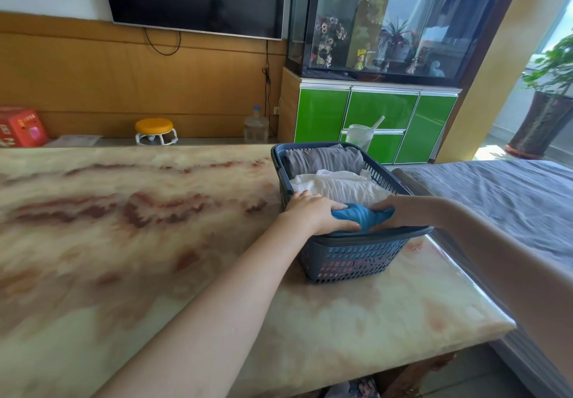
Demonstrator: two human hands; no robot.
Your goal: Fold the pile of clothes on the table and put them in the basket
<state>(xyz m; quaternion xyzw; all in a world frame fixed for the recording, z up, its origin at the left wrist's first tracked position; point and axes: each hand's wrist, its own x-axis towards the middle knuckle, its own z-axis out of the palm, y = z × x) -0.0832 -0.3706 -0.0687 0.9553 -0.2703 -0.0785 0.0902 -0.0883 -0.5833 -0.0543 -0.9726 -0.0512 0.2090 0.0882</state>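
One marble-patterned worktop [155, 211] fills most of the view, and one bed [511, 196] with a grey sheet stands just beside its right edge. One dark blue slotted basket [356, 258] sits on the worktop near that right edge. Its long axis runs away from the person, with the far end angled slightly left. Three folded garments lie in it in a row along that axis, each set crosswise. One grey garment [322, 158] is at the far end and one white garment [341, 186] is in the middle. One blue garment [361, 216] is at the near end, its long axis running left to right across the basket and its top bulging above the rim. Two bare hands are on the blue garment. The left hand [316, 211] grips its left end, fingers curled over the top and thumb on the near side. The right hand [392, 211] clutches its right end, fingers curled round the cloth. One clear plastic cup [359, 135] with a straw shows just beyond the basket's far end.
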